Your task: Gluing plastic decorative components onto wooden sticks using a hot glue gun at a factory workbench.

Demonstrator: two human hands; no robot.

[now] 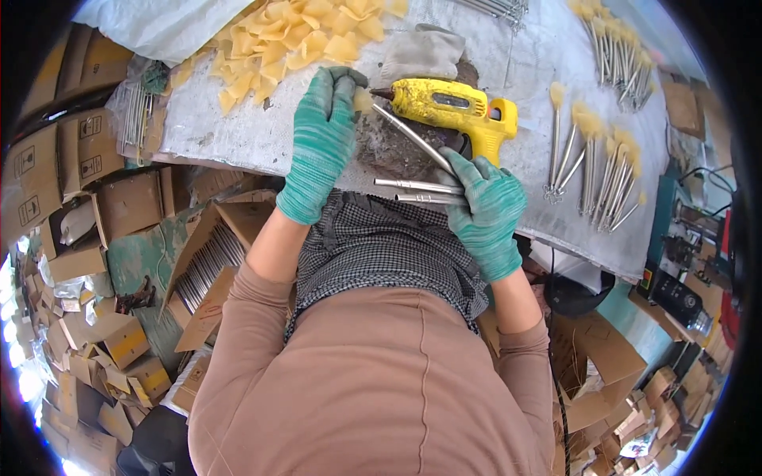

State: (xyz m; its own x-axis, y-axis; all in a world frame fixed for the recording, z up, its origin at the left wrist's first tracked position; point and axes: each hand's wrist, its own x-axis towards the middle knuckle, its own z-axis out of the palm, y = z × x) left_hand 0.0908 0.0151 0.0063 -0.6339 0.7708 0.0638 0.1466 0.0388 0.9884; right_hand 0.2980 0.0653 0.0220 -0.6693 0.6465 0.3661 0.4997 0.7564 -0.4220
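Dozens of finished tubes (595, 170) with yellow tips lie on the bench (238, 135) at right — a big heap of yellow pieces (294, 36) waits. Left hand (321, 147), fingers closed, presses a yellow piece (363, 101) onto a metal tube (409, 135) by the glue gun (452, 107); right hand (484, 210) grips several bare tubes (417, 190) — much left, I judge.

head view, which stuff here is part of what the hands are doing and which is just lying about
In use: left hand on yellow piece; right hand holding metal tubes; glue gun.
Lying about: yellow pile; finished brushes; cardboard boxes.
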